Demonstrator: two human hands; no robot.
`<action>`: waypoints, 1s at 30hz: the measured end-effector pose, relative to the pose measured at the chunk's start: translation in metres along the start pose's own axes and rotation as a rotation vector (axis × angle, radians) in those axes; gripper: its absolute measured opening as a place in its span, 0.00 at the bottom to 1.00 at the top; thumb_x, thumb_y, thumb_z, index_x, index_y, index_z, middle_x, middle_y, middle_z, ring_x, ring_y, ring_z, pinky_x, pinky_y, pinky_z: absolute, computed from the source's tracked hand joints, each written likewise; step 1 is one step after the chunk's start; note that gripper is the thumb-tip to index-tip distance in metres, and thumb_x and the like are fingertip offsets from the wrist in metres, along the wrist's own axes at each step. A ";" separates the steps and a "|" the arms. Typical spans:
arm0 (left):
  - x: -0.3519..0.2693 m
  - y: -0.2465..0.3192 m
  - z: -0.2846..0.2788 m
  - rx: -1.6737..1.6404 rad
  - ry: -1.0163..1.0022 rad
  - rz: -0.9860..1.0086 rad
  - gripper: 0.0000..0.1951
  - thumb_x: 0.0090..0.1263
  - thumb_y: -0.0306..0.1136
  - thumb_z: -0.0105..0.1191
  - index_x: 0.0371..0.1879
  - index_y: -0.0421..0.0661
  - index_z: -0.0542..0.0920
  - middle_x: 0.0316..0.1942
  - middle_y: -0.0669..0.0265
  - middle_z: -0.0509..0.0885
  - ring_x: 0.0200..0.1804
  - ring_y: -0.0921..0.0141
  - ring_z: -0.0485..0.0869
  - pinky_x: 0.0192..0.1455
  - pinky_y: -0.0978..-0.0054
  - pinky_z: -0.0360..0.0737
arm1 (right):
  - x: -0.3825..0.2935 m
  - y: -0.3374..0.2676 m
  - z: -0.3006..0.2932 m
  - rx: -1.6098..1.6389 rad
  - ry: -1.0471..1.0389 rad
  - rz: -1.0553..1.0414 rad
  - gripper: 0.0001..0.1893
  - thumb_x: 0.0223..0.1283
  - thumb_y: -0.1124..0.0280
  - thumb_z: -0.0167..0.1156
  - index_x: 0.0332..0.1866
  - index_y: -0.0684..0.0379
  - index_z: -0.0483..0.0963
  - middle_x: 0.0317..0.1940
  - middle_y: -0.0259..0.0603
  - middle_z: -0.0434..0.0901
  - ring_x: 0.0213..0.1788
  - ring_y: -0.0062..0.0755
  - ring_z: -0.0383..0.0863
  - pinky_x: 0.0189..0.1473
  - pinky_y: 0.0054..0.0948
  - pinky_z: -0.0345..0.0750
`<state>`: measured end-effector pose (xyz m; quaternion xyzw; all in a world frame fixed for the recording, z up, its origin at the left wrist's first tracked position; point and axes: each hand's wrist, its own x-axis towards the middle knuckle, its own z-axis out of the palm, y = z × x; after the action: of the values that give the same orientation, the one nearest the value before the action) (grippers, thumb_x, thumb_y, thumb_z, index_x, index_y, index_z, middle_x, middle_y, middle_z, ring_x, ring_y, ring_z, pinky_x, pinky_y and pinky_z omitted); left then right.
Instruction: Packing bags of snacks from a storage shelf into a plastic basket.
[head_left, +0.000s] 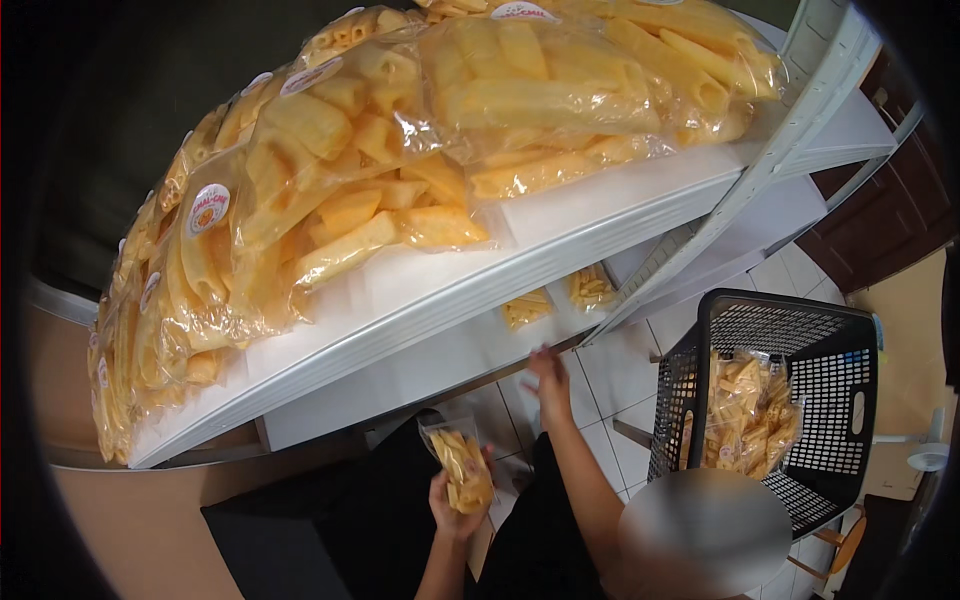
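My left hand (459, 516) grips a small clear plastic bag of yellow tube-shaped snacks (463, 469), held upright in front of my dark-clothed legs. My right hand (551, 379) reaches forward near the front edge of the lower white shelf (420, 382). Its fingers look apart and a little blurred, and nothing shows in them. On that shelf, just beyond the right hand, lie two bags of similar snacks (527, 309). Larger-looking piles of the snack bags (360, 172) crowd the upper shelf (405, 289) close to the camera; several carry round stickers.
A black perforated plastic basket (823, 390) stands on the tiled floor to the right, with several snack bags (750, 420) inside. The metal shelf post (739, 202) rises beside it. A blurred grey oval (705, 529) covers part of the lower right.
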<state>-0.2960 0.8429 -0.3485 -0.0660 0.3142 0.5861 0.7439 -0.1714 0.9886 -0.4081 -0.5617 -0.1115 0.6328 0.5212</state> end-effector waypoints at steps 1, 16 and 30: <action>0.013 -0.001 0.006 -0.060 -0.095 0.010 0.27 0.56 0.44 0.37 0.54 0.44 0.60 0.54 0.59 0.64 0.52 0.66 0.67 0.51 0.67 0.67 | -0.016 -0.001 -0.014 -0.159 -0.178 0.062 0.23 0.49 0.58 0.53 0.49 0.58 0.65 0.39 0.35 0.70 0.38 0.24 0.71 0.35 0.22 0.69; 0.141 -0.013 0.062 0.563 -0.105 0.112 0.24 0.63 0.38 0.40 0.55 0.41 0.55 0.54 0.61 0.63 0.55 0.70 0.64 0.55 0.72 0.62 | 0.003 -0.049 -0.027 -0.425 -0.171 -0.447 0.22 0.45 0.72 0.60 0.48 0.67 0.65 0.36 0.40 0.73 0.33 0.22 0.73 0.34 0.18 0.71; 0.276 -0.006 0.072 1.182 0.113 0.333 0.23 0.55 0.38 0.53 0.47 0.44 0.61 0.46 0.64 0.65 0.47 0.71 0.68 0.42 0.76 0.69 | 0.100 -0.042 -0.010 0.126 -0.094 0.027 0.29 0.49 0.70 0.49 0.58 0.64 0.50 0.49 0.44 0.64 0.51 0.33 0.65 0.51 0.32 0.65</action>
<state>-0.2308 1.1041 -0.4428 0.3763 0.6309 0.4167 0.5355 -0.1230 1.0805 -0.4402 -0.4989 -0.0882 0.6711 0.5412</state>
